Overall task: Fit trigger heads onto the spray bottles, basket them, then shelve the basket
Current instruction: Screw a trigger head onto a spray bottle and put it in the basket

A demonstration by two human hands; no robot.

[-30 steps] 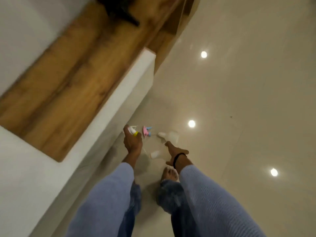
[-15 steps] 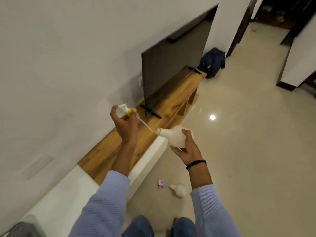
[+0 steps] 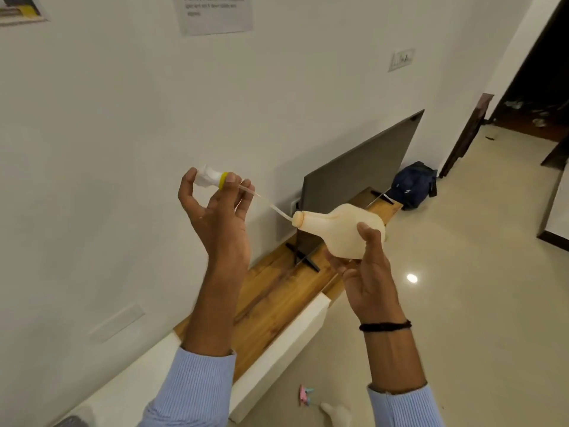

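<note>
Trigger head: sitting pinched in the left hand's fingers, white with a yellow collar, raised in front of the wall.
Dip tube: running down-right from the collar, tip reaching the bottle's mouth.
Spray bottle: lying sideways in mid-air, neck pointing left; right hand is grasping its base, thumb curling over.
Floor: second bottle and pink trigger head are lying just beside each other, near the low unit.
Beyond: television is standing on the wooden unit.

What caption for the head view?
Left hand holds trigger head, dip tube at mouth of spray bottle in right hand.
</note>
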